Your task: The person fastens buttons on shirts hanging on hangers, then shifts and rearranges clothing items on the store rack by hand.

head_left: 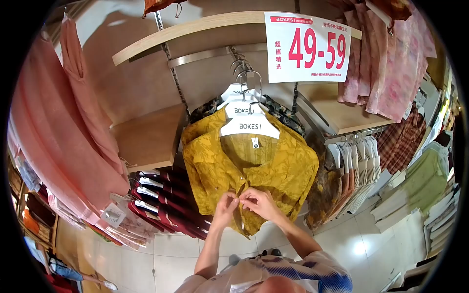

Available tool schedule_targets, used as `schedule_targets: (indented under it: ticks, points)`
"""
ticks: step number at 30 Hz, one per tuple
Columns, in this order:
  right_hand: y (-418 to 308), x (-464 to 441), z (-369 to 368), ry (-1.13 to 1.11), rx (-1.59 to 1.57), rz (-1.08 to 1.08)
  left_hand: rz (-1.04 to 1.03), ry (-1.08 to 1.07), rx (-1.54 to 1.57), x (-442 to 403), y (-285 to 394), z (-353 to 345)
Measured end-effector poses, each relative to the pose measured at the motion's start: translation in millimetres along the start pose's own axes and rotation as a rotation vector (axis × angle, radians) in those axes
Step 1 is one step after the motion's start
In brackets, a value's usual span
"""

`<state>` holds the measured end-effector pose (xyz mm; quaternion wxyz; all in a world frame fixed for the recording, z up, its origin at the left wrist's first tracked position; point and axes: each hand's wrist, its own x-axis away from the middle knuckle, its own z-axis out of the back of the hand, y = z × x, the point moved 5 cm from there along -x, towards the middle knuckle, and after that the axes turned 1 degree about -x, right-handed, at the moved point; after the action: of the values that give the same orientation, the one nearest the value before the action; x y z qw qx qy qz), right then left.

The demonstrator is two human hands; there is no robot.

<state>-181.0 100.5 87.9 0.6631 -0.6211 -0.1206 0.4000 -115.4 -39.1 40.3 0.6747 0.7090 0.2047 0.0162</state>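
The shirt, mustard yellow with a leafy pattern, hangs facing the person on a white hanger marked BOKESI, at the front of a short row below the wooden shelf. Its collar is spread open around a small white label inside the neck. The left hand and right hand meet low on the shirt's front opening, nearly touching, each with thumb and fingers pinched on the cloth along one of the front edges; what lies between the fingertips is too small to tell. Behind the shirt hang more white hangers and dark patterned clothes. A sign reading 49-59 covers part of the shelf, above and to the right of the hangers. Maroon tops hang to the left of the shirt, with long pink garments farther left; striped tops hang to the right. Pale floor tiles show below.
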Motion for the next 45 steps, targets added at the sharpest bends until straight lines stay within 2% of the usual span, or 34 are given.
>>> schedule_targets:
  ticks: [4, 13, 17, 23, 25, 26, 28, 29, 31, 34, 41, 45]
  points:
    - [-11, 0, 1, -0.049, 0.053, -0.013, 0.091, -0.023, -0.011, 1, 1, 6]
    - [0, 4, -5, 0.040, 0.133, 0.028, 0.045, -0.024, -0.037, 5, 9, 3]
    - [-8, 6, -6, 0.025, 0.167, 0.047, 0.090, -0.048, -0.015, 9, 7, 7]
    - [-14, 7, -3, 0.028, 0.225, 0.116, 0.037, -0.102, 0.131, 6, 0, 8]
    - [-25, 8, -1, 0.108, 0.436, 0.317, 0.099, -0.116, 0.194, 5, -6, 9]
    - [-24, 8, 1, 0.111, 0.436, 0.318, 0.098, -0.119, 0.193, 5, -6, 9]
    - [-30, 12, -1, 0.105, 0.808, 0.494, 0.151, -0.135, 0.220, 3, -7, 10]
    - [-30, 11, 2, 0.109, 0.808, 0.494, 0.151, -0.138, 0.217, 2, -6, 10]
    - [-39, 14, -1, 0.129, 1.023, 0.792, 0.119, -0.177, 0.200, 0, 1, 8]
    - [-44, 10, -1, 0.077, 1.065, 0.878, 0.114, -0.212, 0.191, -1, 19, 7]
    - [-42, -11, 1, 0.007, 0.987, 0.735, 0.074, -0.233, 0.140, -8, 16, 18]
    - [-43, -19, 1, -0.062, 0.973, 0.727, 0.020, -0.234, -0.030, -11, 32, 18]
